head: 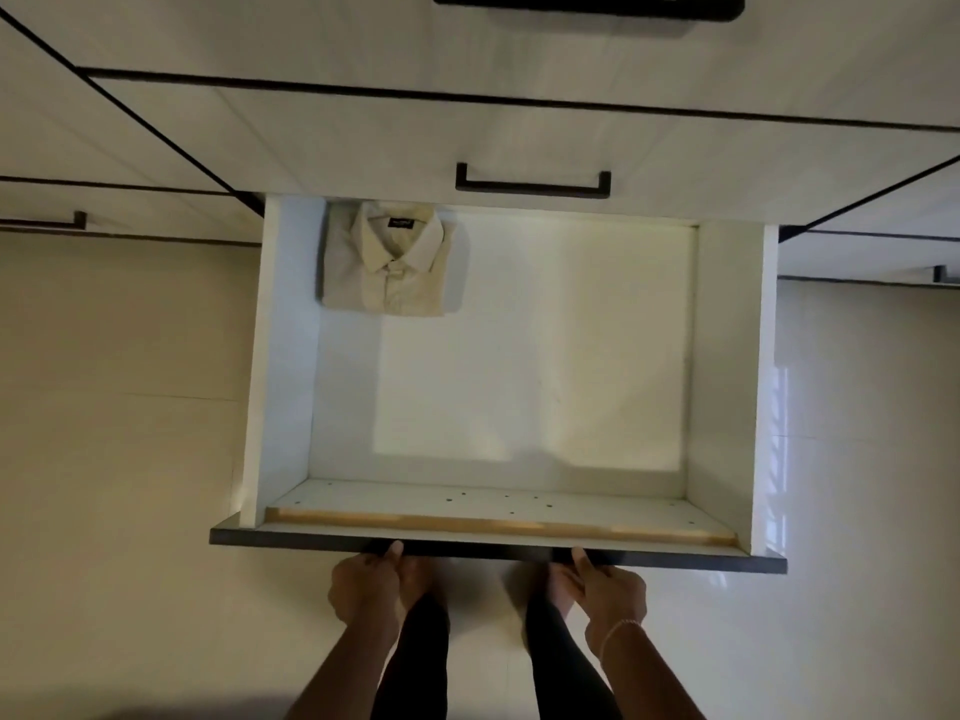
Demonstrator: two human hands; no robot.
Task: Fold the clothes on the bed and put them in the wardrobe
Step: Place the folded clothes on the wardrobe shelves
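At the drawer (545, 356) front, left hand (363, 589) and right hand (610, 595) grip its edge; the shirt (389, 262) lies back-left inside, collar rearward, nearer the left hand.

shirt (387, 262) in drawer (727, 381), left hand (366, 584), right hand (610, 592) apparently gripping front (493, 547)

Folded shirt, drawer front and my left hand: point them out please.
Folded shirt (387, 262): head view, on its buttoned front below the collar.
Drawer front (467, 549): head view, on its dark top edge.
Left hand (363, 584): head view, on its back.
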